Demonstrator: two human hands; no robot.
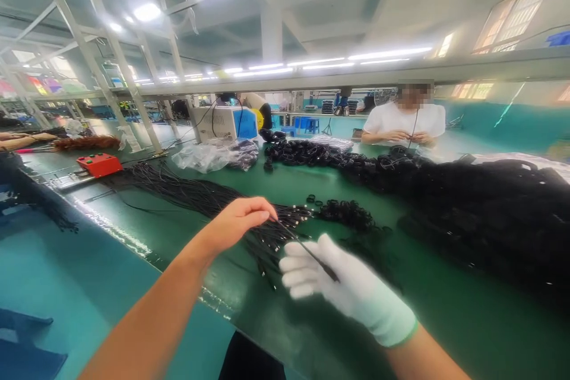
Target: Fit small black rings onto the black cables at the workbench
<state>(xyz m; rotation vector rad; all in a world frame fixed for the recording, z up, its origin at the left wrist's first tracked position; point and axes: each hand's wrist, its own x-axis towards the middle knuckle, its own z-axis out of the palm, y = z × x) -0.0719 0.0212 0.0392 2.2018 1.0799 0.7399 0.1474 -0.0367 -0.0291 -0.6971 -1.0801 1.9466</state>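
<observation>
My bare left hand (247, 219) pinches a thin black cable (307, 248) between thumb and fingertips. From there the cable slants down to the right, its thicker dark end lying across the palm of my right hand (320, 270). That hand wears a white glove and is turned palm up, fingers stretched out and not wrapped round the cable. Behind and below my left hand spreads a long bundle of black cables (191, 187), with small shiny tips toward my right hand. Just beyond lies a pile of small coiled black pieces (347, 214).
A large heap of black cables (481, 214) covers the right of the green table (307, 178). A red control box (98, 164) and clear plastic bags (205, 155) lie left. Across the table sits a co-worker (403, 122); metal frame posts (138, 101) rise at left.
</observation>
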